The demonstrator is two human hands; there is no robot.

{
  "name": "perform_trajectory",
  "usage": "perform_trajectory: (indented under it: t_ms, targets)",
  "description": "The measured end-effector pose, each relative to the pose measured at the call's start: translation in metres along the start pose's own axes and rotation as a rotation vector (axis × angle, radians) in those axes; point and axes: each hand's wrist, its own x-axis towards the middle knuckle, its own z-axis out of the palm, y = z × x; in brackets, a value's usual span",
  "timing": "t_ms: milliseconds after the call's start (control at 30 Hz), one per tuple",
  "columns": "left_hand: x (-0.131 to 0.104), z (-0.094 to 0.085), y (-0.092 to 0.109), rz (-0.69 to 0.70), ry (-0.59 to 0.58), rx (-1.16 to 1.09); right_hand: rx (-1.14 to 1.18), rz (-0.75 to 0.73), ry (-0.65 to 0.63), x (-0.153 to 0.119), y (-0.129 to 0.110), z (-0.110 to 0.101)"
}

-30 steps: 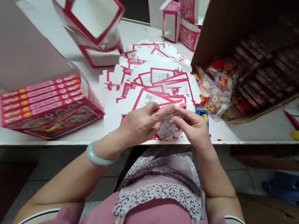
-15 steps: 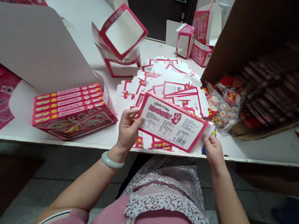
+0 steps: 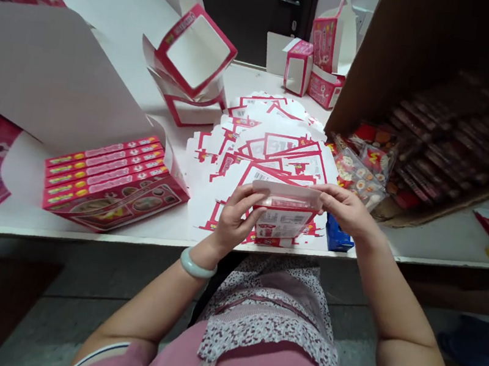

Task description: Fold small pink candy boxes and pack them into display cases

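Both hands hold a pink and white printed carton (image 3: 286, 214) just above the near edge of the white table (image 3: 80, 225). My left hand (image 3: 237, 216) grips its left side, with a pale green bangle on the wrist. My right hand (image 3: 347, 208) grips its top right corner. The carton is partly folded up, with its white top flap turned towards me. Right behind it lies a spread pile of flat carton blanks (image 3: 269, 143).
A stack of filled pink boxes (image 3: 106, 176) lies at the left. Folded open cartons (image 3: 194, 60) stand behind the blanks, more (image 3: 320, 59) at the back. A big brown cardboard box (image 3: 448, 98) with snack packets (image 3: 362, 171) is at the right. A blue object (image 3: 337, 240) sits by my right wrist.
One second ago both hands pinched a blank close together. Then they held the carton spread wide and flat. Now the hands are closer and the carton is folded narrower.
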Motion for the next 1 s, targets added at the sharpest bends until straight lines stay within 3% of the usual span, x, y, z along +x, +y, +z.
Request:
perform_trajectory:
  t_ms: [100,167,267,400,500,733,900,1000]
  targets:
    - [0.0,0.001,0.005,-0.021,0.054,-0.009,0.231,0.096,0.077,-0.01,0.019,0.003]
    - [0.002,0.003,0.009,-0.031,0.07,-0.02,0.264,0.114,0.097,-0.012,0.022,0.006]
    - [0.003,0.004,0.011,-0.039,0.064,-0.035,0.178,0.088,0.076,-0.008,0.016,0.007]
    - [-0.001,0.002,0.011,-0.006,-0.045,-0.107,-0.013,0.166,-0.078,0.005,0.004,0.008]
    - [0.0,0.0,0.012,-0.035,-0.018,-0.097,-0.083,0.103,0.002,0.01,0.0,0.01]
    - [0.004,0.001,0.017,-0.069,0.001,-0.067,0.088,0.11,-0.054,-0.019,0.014,0.004]
    - [0.004,0.007,0.011,-0.13,0.031,-0.289,-0.181,-0.171,0.219,-0.031,0.02,0.014]
    - [0.01,-0.003,0.003,-0.023,-0.105,-0.297,-0.369,-0.402,0.193,-0.04,0.025,0.018]
